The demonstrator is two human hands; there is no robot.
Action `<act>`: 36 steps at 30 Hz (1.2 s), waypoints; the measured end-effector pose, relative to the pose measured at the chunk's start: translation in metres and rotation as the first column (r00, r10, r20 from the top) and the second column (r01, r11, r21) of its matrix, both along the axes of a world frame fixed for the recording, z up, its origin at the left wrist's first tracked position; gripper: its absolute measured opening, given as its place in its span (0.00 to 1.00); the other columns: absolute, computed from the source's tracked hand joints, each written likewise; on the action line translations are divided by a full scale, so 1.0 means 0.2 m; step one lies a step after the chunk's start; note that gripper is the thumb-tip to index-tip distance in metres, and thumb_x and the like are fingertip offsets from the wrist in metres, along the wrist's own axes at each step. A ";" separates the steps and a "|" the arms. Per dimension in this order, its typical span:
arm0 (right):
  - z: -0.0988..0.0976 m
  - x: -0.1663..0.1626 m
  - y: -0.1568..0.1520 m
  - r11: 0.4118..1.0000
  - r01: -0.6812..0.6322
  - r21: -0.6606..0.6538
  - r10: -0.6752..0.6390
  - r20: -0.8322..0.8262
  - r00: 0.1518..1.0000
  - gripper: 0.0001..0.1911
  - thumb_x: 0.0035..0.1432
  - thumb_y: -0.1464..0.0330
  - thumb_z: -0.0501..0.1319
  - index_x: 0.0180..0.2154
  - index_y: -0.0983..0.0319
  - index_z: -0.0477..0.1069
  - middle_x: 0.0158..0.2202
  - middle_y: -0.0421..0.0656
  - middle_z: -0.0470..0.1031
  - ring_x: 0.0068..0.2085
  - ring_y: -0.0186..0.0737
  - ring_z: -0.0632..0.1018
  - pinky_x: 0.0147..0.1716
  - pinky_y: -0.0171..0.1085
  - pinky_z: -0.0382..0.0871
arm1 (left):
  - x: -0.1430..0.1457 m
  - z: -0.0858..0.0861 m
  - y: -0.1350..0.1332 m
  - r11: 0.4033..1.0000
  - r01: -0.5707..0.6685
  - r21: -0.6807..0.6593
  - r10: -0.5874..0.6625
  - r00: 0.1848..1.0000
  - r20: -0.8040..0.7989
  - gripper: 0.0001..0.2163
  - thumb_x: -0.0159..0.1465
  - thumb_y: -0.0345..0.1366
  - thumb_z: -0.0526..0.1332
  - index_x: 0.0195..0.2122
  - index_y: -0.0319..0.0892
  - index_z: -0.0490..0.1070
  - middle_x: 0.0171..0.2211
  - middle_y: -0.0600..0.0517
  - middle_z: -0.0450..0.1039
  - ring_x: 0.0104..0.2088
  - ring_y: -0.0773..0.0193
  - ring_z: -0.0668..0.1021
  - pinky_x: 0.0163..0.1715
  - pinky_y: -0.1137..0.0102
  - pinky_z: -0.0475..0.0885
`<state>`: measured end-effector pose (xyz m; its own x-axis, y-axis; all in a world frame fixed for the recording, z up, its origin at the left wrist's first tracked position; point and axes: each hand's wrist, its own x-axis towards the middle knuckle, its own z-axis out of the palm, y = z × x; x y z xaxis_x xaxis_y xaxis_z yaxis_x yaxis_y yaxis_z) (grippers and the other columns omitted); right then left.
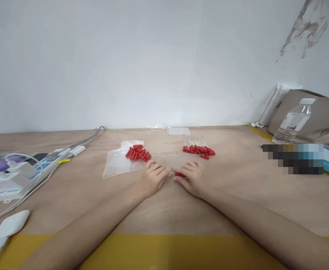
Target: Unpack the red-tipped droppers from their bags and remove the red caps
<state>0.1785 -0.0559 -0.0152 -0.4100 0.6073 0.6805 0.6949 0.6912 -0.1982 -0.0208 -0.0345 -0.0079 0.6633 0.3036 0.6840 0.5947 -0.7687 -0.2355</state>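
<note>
My left hand (154, 177) is closed in a pinch at the near edge of a row of thin clear tubes (167, 160), with the end of a clear tube at its fingertips. Facing it, my right hand (193, 177) is closed around a red rubber bulb (179, 174), partly hidden by the fingers. The two hands' fingertips almost meet. Beyond my left hand, loose red bulbs (138, 153) lie heaped on clear plastic bags (116, 164). Past my right hand lies a pile of clear tubes with red bulbs on their ends (199, 149).
A power strip (44, 167) with plugs and white cables lies at the left, near a white charger (11, 225). At the right stand a water bottle (294, 122) and a grey-brown bag (322, 112). A small clear packet (178, 131) lies by the wall.
</note>
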 end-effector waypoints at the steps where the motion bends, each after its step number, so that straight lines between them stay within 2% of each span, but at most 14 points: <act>1: 0.00 0.00 0.00 0.999 0.009 0.034 -0.010 0.028 1.000 0.11 0.57 0.61 0.54 0.35 0.58 0.72 0.30 0.41 0.75 0.34 0.36 0.70 0.38 0.39 0.52 | 0.00 0.00 0.00 1.000 0.005 0.002 -0.005 1.000 -0.014 0.07 0.62 0.32 0.53 0.39 0.42 0.69 0.25 0.54 0.72 0.29 0.67 0.70 0.40 0.65 0.59; 4: 0.00 -0.01 0.00 0.995 0.029 0.100 -0.040 0.111 0.993 0.12 0.59 0.63 0.52 0.33 0.58 0.73 0.27 0.40 0.75 0.32 0.35 0.69 0.38 0.40 0.50 | 0.01 0.01 -0.01 1.000 -0.006 -0.010 0.005 0.998 -0.062 0.06 0.63 0.33 0.53 0.34 0.42 0.69 0.24 0.54 0.72 0.29 0.67 0.71 0.41 0.64 0.58; 10: 0.02 0.01 -0.01 0.978 0.036 0.208 -0.075 0.185 0.980 0.10 0.58 0.64 0.53 0.32 0.57 0.72 0.23 0.39 0.73 0.31 0.34 0.68 0.40 0.41 0.48 | 0.00 0.03 -0.04 0.998 -0.032 -0.060 0.027 0.996 -0.086 0.08 0.63 0.33 0.51 0.34 0.42 0.69 0.22 0.55 0.71 0.26 0.67 0.70 0.42 0.62 0.57; 14: 0.02 0.03 -0.02 0.964 0.049 0.261 -0.108 0.214 0.971 0.10 0.60 0.65 0.52 0.33 0.56 0.71 0.23 0.38 0.73 0.31 0.34 0.68 0.42 0.42 0.47 | 0.00 0.03 -0.04 0.999 -0.031 -0.040 0.028 0.996 -0.085 0.09 0.63 0.33 0.50 0.32 0.41 0.69 0.20 0.54 0.69 0.25 0.67 0.68 0.38 0.64 0.58; 20: 0.04 0.06 -0.03 0.963 0.023 0.268 -0.089 0.235 0.968 0.11 0.61 0.67 0.50 0.39 0.53 0.70 0.27 0.36 0.75 0.33 0.33 0.70 0.42 0.41 0.47 | 0.00 0.04 -0.05 0.999 -0.033 0.003 0.033 0.997 -0.072 0.09 0.63 0.32 0.50 0.30 0.40 0.68 0.20 0.53 0.68 0.25 0.66 0.67 0.35 0.65 0.59; 24: 0.03 0.11 -0.01 0.977 -0.027 0.212 -0.026 0.240 0.970 0.12 0.60 0.69 0.51 0.42 0.51 0.68 0.32 0.35 0.76 0.36 0.33 0.71 0.39 0.39 0.51 | -0.02 0.02 -0.04 0.999 -0.037 -0.023 0.035 0.997 -0.067 0.11 0.64 0.33 0.50 0.28 0.39 0.68 0.20 0.52 0.67 0.24 0.65 0.67 0.27 0.67 0.58; 26: 0.04 0.16 0.03 0.985 0.018 0.174 -0.054 0.205 0.977 0.12 0.60 0.68 0.51 0.41 0.51 0.70 0.33 0.36 0.76 0.37 0.34 0.71 0.38 0.39 0.53 | -0.06 0.02 -0.01 0.997 -0.055 -0.062 0.055 0.998 -0.001 0.11 0.64 0.33 0.49 0.29 0.39 0.68 0.20 0.51 0.67 0.24 0.65 0.67 0.25 0.68 0.59; 29: 0.08 0.30 0.11 0.979 0.184 0.086 -0.184 -0.001 0.983 0.11 0.58 0.63 0.53 0.36 0.55 0.73 0.33 0.41 0.75 0.35 0.37 0.72 0.37 0.39 0.58 | -0.14 0.02 0.05 0.978 -0.134 -0.157 0.162 0.970 0.182 0.10 0.64 0.32 0.47 0.35 0.39 0.68 0.27 0.49 0.69 0.29 0.64 0.70 0.29 0.70 0.65; 32: 0.12 0.46 0.20 0.942 0.332 -0.053 -0.335 -0.251 0.908 0.13 0.56 0.64 0.52 0.36 0.61 0.73 0.33 0.45 0.72 0.34 0.38 0.72 0.34 0.37 0.63 | -0.18 0.02 0.11 0.949 -0.219 -0.227 0.276 0.925 0.260 0.12 0.64 0.31 0.46 0.44 0.40 0.65 0.34 0.48 0.65 0.34 0.63 0.70 0.35 0.69 0.67; 36: 0.12 0.58 0.27 0.877 0.437 -0.202 -0.477 -0.244 0.844 0.13 0.51 0.67 0.53 0.37 0.64 0.72 0.30 0.46 0.70 0.29 0.38 0.71 0.30 0.37 0.64 | -0.17 0.00 0.16 0.948 -0.231 -0.219 0.281 0.931 0.234 0.14 0.62 0.29 0.47 0.48 0.40 0.62 0.34 0.48 0.61 0.35 0.63 0.69 0.34 0.68 0.68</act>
